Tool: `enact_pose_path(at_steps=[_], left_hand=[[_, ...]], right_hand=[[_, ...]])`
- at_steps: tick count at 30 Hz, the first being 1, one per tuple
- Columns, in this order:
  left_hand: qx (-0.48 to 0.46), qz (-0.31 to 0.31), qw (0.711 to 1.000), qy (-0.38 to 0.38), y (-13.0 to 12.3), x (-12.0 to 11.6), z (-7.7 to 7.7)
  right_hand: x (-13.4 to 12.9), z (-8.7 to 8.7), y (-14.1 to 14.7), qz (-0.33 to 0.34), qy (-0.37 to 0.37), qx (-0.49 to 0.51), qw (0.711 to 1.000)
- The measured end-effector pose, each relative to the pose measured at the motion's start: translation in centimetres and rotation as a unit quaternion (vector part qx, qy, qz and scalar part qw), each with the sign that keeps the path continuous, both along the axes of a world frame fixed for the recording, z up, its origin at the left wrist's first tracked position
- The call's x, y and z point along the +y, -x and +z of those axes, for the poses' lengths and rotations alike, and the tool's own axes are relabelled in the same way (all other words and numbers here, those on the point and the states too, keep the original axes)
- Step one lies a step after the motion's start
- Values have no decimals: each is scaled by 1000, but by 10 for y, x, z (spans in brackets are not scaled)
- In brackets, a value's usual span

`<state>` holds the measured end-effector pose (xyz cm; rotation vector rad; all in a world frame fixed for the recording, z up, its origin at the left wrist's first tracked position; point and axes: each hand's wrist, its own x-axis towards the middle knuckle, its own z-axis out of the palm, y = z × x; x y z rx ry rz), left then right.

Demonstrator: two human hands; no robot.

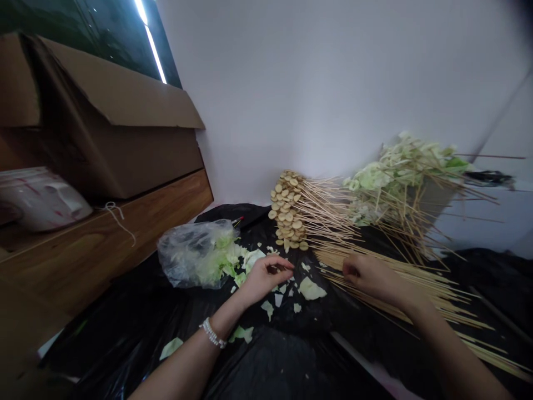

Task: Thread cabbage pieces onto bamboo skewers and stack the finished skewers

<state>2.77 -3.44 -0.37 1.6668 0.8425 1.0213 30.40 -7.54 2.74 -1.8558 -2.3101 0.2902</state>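
Observation:
My left hand [266,276] hovers over scattered cabbage scraps, its fingers curved and thumb a little apart, with nothing visible between them. A bracelet of white beads [213,333] circles that wrist. My right hand [364,273] is curled at the near ends of a spread of loose bamboo skewers [420,278]; what its fingers hold, if anything, is hidden. Between the hands lies a pale cabbage piece [311,289]. Left of my left hand, torn cabbage leaves [222,255] spill from a clear plastic bag [179,253].
Skewers tipped with round pale slices [288,208] are stacked by the wall. Skewered cabbage leaves [400,166] form a heap at the right. Black plastic sheeting [287,355] covers the work surface. An open cardboard box [154,155] and a white tub [45,200] stand on a wooden ledge [166,208] at left.

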Motion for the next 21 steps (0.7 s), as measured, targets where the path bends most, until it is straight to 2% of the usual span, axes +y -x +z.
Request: enact_pose_path(at_steps=[4,8,11,14,17,21], left_hand=[[118,-40,987,-100,-6,-9,-5],[203,-6,966,-158,-10,-14,-7],[243,23,951,-188,-12,-15,-11],[265,23,942,-203,-12,-13,-17],[272,15,942,-195,-13,-10,-23],[265,21,949,-170,-13,-9,-22]], right_hand=[[-6,-12,1,-15,2,-18,1000],[-6,-28,13,-35,-36,-102,993],[-4,-40,19,-36,-75,-130,988],[-3,-45,23,-25,-90,-143,985],[-4,-41,27,-12,-108,-147,983],[-6,-38,34,2,-143,-137,980]])
